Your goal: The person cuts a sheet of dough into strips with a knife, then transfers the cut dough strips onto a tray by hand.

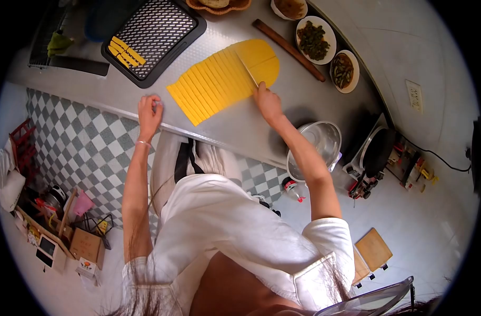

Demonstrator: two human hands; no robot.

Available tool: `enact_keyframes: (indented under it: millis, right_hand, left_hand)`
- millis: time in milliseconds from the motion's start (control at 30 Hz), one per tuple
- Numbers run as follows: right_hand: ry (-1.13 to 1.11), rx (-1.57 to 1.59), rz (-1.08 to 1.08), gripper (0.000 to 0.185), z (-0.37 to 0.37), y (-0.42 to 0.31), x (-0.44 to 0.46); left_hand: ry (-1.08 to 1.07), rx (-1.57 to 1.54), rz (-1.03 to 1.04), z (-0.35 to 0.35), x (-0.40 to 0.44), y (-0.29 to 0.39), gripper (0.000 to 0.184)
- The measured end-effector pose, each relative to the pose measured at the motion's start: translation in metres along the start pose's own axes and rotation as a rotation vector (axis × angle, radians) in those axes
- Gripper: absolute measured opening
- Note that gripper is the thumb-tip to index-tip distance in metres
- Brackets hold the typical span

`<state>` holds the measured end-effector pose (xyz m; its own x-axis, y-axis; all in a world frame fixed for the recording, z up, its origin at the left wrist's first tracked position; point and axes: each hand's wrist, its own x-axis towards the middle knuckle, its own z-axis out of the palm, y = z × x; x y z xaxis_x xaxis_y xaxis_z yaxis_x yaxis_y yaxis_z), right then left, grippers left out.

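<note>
A yellow sheet of dough [214, 84] lies on the metal counter, cut into side-by-side strips over its left and middle part. Its rounded right end is still whole, with a line running along it. My right hand [268, 104] is closed around the handle of a knife [247, 67], whose thin blade lies across the dough where the strips end. Near the counter's front edge, left of the dough, my left hand [150, 111] has its fingers curled in, and nothing shows in them. Several short yellow strips [126, 52] rest on a black perforated tray [201, 29] at the upper left.
A wooden rolling pin [288, 50] lies beyond the dough. Bowls of food [317, 39] line the counter's back right side. Beside my right forearm stands a metal bowl [330, 134], with a black pan [378, 150] farther right. A wicker basket [235, 6] sits at the top.
</note>
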<state>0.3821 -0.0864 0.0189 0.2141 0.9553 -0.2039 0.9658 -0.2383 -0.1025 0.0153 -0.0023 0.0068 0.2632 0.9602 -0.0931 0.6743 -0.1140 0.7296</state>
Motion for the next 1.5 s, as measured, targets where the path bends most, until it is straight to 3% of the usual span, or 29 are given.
enact_keyframes:
  millis: [133, 833, 1033, 1133, 1500]
  right_hand:
    - [0.065, -0.002, 0.008, 0.022, 0.006, -0.003, -0.002]
    - [-0.074, 0.19, 0.108, 0.023, 0.001, 0.009, -0.026]
    - [-0.123, 0.223, 0.193, 0.024, -0.027, 0.023, -0.08]
    - [-0.041, 0.241, 0.171, 0.021, -0.053, 0.01, -0.058]
    - [0.025, 0.177, 0.01, 0.018, -0.039, -0.021, 0.043]
  left_hand:
    - [0.015, 0.021, 0.029, -0.001, 0.001, 0.001, 0.011]
    - [-0.021, 0.036, 0.043, -0.003, 0.001, -0.001, 0.011]
    - [-0.006, 0.014, 0.051, 0.001, 0.0, -0.01, 0.013]
    - [-0.005, -0.016, 0.027, 0.001, 0.0, -0.008, 0.014]
    - [-0.004, 0.007, 0.024, -0.002, 0.0, -0.003, 0.01]
